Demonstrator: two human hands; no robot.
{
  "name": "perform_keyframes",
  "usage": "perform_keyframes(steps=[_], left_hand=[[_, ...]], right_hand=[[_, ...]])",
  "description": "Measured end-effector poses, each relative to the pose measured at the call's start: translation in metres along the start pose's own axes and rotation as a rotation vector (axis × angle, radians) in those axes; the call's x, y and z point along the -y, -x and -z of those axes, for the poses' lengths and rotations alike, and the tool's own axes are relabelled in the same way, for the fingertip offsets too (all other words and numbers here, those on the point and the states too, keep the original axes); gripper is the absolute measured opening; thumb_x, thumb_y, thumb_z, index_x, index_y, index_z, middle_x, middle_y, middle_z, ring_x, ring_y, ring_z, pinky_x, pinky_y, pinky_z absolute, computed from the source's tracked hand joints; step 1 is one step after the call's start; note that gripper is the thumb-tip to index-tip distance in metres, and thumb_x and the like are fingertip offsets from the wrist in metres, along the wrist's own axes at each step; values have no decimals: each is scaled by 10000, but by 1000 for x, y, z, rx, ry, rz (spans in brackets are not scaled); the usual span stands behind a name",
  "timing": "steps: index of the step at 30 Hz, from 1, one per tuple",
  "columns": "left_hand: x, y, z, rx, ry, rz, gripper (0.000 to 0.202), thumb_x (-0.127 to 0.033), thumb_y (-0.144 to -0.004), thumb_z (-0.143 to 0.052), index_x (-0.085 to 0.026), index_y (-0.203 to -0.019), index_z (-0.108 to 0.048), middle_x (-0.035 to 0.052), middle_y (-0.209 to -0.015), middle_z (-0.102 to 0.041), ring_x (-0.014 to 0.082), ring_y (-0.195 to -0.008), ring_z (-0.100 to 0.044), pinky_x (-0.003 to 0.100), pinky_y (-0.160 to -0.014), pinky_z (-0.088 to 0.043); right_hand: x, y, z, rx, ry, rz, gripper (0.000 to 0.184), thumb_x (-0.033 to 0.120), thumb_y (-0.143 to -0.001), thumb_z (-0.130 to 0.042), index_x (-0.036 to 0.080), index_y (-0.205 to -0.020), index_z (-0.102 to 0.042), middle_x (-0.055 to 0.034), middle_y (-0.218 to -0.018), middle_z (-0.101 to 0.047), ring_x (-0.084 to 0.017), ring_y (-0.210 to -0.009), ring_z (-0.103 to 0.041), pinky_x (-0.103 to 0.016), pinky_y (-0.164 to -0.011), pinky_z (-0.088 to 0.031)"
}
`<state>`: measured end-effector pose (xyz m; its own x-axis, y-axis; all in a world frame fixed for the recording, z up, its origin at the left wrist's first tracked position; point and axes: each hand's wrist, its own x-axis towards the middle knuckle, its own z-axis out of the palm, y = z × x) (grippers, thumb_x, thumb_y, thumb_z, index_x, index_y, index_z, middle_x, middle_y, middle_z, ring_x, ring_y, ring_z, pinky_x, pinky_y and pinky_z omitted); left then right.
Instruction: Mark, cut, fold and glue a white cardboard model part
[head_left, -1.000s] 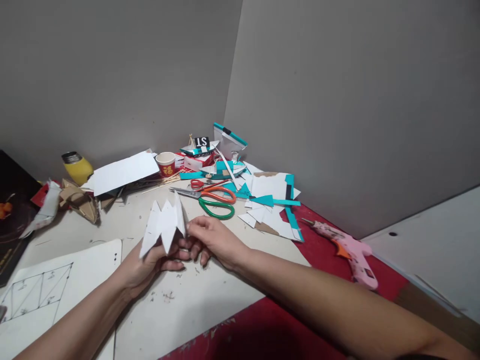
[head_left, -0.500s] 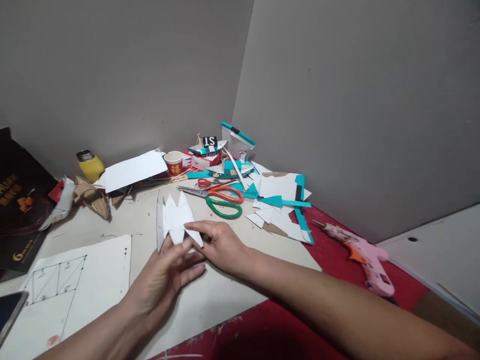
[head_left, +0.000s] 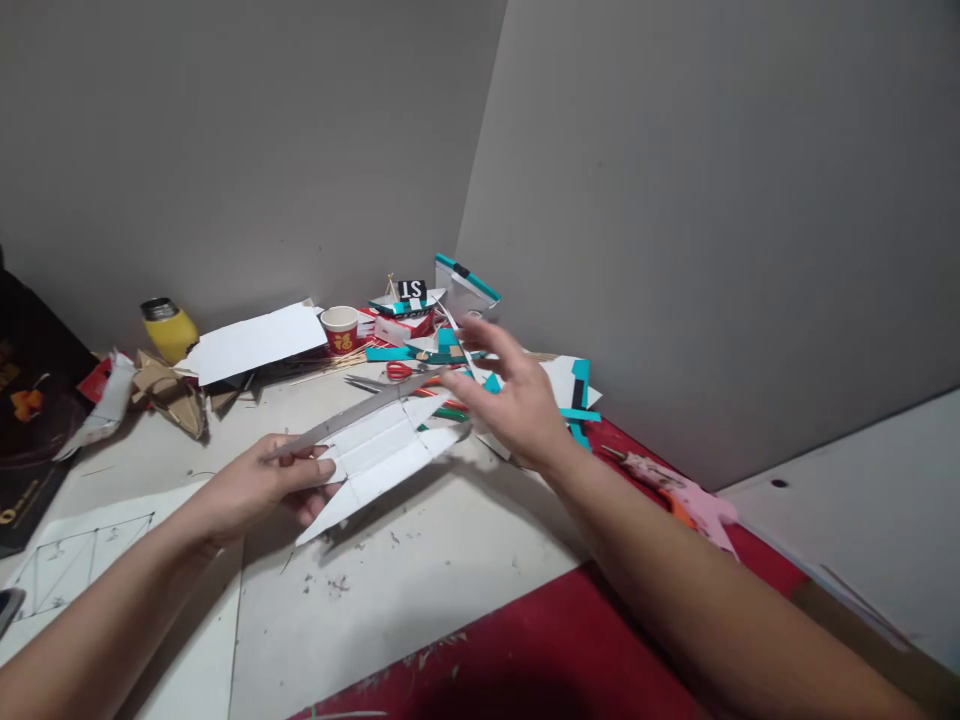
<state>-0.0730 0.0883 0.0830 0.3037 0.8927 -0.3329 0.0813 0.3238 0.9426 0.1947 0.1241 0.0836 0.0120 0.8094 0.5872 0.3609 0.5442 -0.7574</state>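
Observation:
My left hand (head_left: 259, 490) grips a folded white cardboard piece (head_left: 382, 450) by its near left end, thumb on top. The piece has raised long sides and pointed flaps at its ends, and it is tilted above the table. My right hand (head_left: 510, 395) is at its far right end, fingers apart; I cannot tell whether the thumb touches the pointed tip. Behind the piece lie large scissors (head_left: 364, 384), their orange and green handles mostly hidden by the cardboard and my right hand. Small red-handled scissors (head_left: 398, 371) lie just beyond.
Cardboard boats (head_left: 409, 302) and teal-and-white scraps (head_left: 577, 385) are piled at the back. A paper cup (head_left: 341, 330), yellow bottle (head_left: 169, 330) and white sheet (head_left: 259, 343) stand or lie left of them. A pink glue gun (head_left: 682, 495) lies right; a drawn sheet (head_left: 90, 560) lies left.
The cardboard piece has turned from pointing away to slanting up to the right. My right hand has let go of its near end and moved up and right, fingers spreading.

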Motion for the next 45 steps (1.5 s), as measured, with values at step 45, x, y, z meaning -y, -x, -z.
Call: perform_keyframes(steps=[45], left_hand=[[21, 3, -25, -96, 188, -283, 277, -258, -724, -812, -183, -981, -745, 86, -963, -776, 234, -849, -723, 331, -822, -559]], right_hand=[[16, 34, -34, 510, -589, -670, 287, 424, -714, -737, 149, -693, -656, 23, -558, -599, -103, -507, -500, -239, -536, -404]])
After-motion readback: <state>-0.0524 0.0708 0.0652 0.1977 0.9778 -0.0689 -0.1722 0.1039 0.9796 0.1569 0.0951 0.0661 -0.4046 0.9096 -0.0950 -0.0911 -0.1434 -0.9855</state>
